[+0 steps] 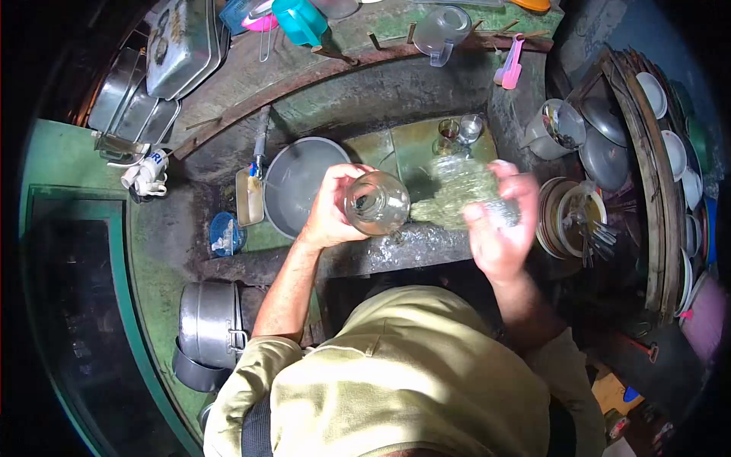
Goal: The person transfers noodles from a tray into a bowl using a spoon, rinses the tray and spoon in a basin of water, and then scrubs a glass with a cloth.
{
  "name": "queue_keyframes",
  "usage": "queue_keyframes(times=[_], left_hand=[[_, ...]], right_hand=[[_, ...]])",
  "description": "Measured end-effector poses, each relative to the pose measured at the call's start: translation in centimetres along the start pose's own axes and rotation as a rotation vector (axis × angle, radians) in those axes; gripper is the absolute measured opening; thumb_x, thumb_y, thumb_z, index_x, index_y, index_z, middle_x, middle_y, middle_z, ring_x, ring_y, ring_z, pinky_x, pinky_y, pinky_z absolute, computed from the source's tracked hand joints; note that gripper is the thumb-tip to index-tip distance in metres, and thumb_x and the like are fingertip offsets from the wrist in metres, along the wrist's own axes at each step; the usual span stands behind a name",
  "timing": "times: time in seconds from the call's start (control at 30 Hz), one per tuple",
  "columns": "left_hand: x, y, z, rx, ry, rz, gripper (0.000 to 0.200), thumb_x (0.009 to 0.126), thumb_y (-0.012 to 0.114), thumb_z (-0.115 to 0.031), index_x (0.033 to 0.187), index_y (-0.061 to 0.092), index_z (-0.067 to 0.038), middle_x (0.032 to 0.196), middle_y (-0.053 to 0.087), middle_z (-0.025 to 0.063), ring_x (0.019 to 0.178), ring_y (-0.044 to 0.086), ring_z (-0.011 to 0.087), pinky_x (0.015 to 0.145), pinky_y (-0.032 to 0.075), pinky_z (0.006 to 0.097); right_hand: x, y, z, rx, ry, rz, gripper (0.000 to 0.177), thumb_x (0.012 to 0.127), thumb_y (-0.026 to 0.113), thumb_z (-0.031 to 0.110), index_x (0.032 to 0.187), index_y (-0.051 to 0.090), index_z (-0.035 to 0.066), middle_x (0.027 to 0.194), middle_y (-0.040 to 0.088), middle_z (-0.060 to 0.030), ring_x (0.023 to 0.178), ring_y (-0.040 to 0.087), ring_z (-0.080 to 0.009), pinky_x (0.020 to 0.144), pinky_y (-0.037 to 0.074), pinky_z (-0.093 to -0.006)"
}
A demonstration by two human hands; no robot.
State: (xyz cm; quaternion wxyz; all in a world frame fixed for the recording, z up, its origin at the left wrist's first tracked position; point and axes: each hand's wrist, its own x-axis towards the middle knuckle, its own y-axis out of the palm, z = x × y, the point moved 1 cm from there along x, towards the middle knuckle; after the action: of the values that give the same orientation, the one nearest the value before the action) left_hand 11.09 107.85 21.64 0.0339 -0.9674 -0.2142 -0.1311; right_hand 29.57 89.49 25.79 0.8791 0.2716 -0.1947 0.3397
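Observation:
Over the front ledge of the wash area, my left hand (335, 209) is wrapped round a clear glass vessel (377, 202), its round mouth turned up toward me. To the right of it, my right hand (504, 228) has its fingers curled round a see-through, glittering thing (461, 190). Motion smears that thing, and its kind cannot be made out. Behind my left hand stands a large grey basin (293, 171). Several small drinking glasses (470, 128) are on the tiles beyond my right hand.
A tap (255, 169) rises left of the basin, by a blue cup (226, 232). Stacked plates (550, 217) and spoons (599, 242) lie at right, beside a wooden dish rack (647, 160). A metal pot (207, 324) stands lower left. A clear jug (442, 32) hangs above the ledge.

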Motion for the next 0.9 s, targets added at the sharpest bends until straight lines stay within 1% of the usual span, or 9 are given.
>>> queue_keyframes(times=[0.07, 0.2, 0.27, 0.33, 0.37, 0.47, 0.67, 0.73, 0.9], left_hand=[[-0.1, -0.1, -0.2, -0.018, -0.037, -0.062, 0.095, 0.05, 0.09, -0.007, 0.127, 0.035, -0.013, 0.128, 0.046, 0.0111, 0.12, 0.048, 0.0232, 0.1, 0.042, 0.0422], [0.7, -1.8, -2.0, 0.259, -0.103, 0.039, 0.076, 0.056, 0.087, -0.009, 0.123, 0.051, -0.005, 0.114, 0.059, 0.0079, 0.111, 0.054, 0.0163, 0.1, 0.041, 0.0349], [0.9, -2.3, -1.6, 0.036, -0.339, 0.188, 0.081, 0.056, 0.087, -0.009, 0.127, 0.048, -0.004, 0.118, 0.058, 0.0075, 0.112, 0.053, 0.0164, 0.1, 0.041, 0.0354], [0.6, -2.7, 0.0, -0.03, -0.349, 0.207, 0.079, 0.059, 0.086, -0.009, 0.128, 0.047, -0.004, 0.119, 0.058, 0.007, 0.108, 0.054, 0.0158, 0.097, 0.043, 0.0341], [0.0, -3.0, 1.6, -0.017, -0.378, 0.191, 0.079, 0.059, 0.085, -0.009, 0.129, 0.046, -0.004, 0.119, 0.057, 0.0067, 0.107, 0.054, 0.016, 0.097, 0.043, 0.0341], [-3.9, -5.8, 7.6, 0.082, -0.374, 0.105, 0.081, 0.06, 0.084, -0.008, 0.13, 0.044, -0.003, 0.117, 0.056, 0.0055, 0.107, 0.053, 0.0156, 0.097, 0.042, 0.0338], [-13.5, -17.3, 17.6, 0.194, -0.358, -0.946, 0.071, 0.062, 0.074, 0.007, 0.123, 0.04, -0.007, 0.117, 0.05, 0.0056, 0.116, 0.047, 0.0203, 0.098, 0.041, 0.0363], [-13.8, -20.4, 18.2, 0.183, -0.29, -1.128, 0.073, 0.061, 0.075, 0.006, 0.123, 0.038, -0.006, 0.116, 0.048, 0.0056, 0.114, 0.046, 0.0194, 0.097, 0.041, 0.033], [-13.2, -22.5, 17.6, 0.254, -0.223, -1.104, 0.076, 0.059, 0.077, 0.007, 0.121, 0.035, -0.007, 0.117, 0.045, 0.0074, 0.115, 0.044, 0.0194, 0.099, 0.038, 0.033]], right_hand=[[1.2, 2.1, 0.4, -0.312, -0.219, 0.331, 0.035, 0.067, 0.079, 0.005, 0.092, 0.054, 0.006, 0.102, 0.056, -0.0146, 0.093, 0.057, -0.0277, 0.081, 0.047, -0.0398], [1.1, 1.9, -0.7, -0.615, -0.22, 0.582, 0.031, 0.064, 0.079, 0.005, 0.088, 0.059, 0.003, 0.095, 0.062, -0.0159, 0.09, 0.06, -0.0305, 0.078, 0.048, -0.0386], [0.4, 1.2, -2.3, -0.424, -0.002, 0.511, 0.031, 0.069, 0.078, 0.007, 0.092, 0.058, 0.003, 0.095, 0.062, -0.0135, 0.09, 0.059, -0.0274, 0.077, 0.049, -0.0343], [-1.2, 0.4, -4.5, -0.369, 0.29, 0.315, 0.03, 0.075, 0.075, 0.007, 0.098, 0.056, 0.002, 0.098, 0.061, -0.0128, 0.095, 0.059, -0.0209, 0.076, 0.048, -0.0288], [-0.8, 0.5, -5.0, -0.353, 0.201, 0.289, 0.027, 0.08, 0.071, 0.006, 0.102, 0.054, 0.003, 0.1, 0.059, -0.0078, 0.092, 0.056, -0.0132, 0.074, 0.046, -0.0252], [-2.2, -1.7, -7.9, -0.048, 0.618, -0.038, 0.023, 0.084, 0.066, 0.004, 0.104, 0.054, 0.005, 0.097, 0.053, -0.0009, 0.082, 0.05, -0.0078, 0.069, 0.042, -0.0227], [-6.5, -6.2, -9.5, -0.234, 0.819, -0.135, 0.023, 0.088, 0.062, 0.008, 0.108, 0.051, 0.005, 0.096, 0.052, -0.0016, 0.083, 0.049, -0.0076, 0.067, 0.042, -0.025], [-5.7, -4.5, -8.2, -0.169, 0.859, -0.175, 0.026, 0.088, 0.063, 0.009, 0.109, 0.049, 0.004, 0.097, 0.052, -0.0026, 0.085, 0.051, -0.0088, 0.07, 0.043, -0.026], [-4.7, -3.4, -8.8, -0.05, 0.885, -0.265, 0.03, 0.089, 0.063, 0.011, 0.113, 0.046, 0.003, 0.1, 0.054, -0.0057, 0.091, 0.055, -0.0132, 0.077, 0.047, -0.0294]])
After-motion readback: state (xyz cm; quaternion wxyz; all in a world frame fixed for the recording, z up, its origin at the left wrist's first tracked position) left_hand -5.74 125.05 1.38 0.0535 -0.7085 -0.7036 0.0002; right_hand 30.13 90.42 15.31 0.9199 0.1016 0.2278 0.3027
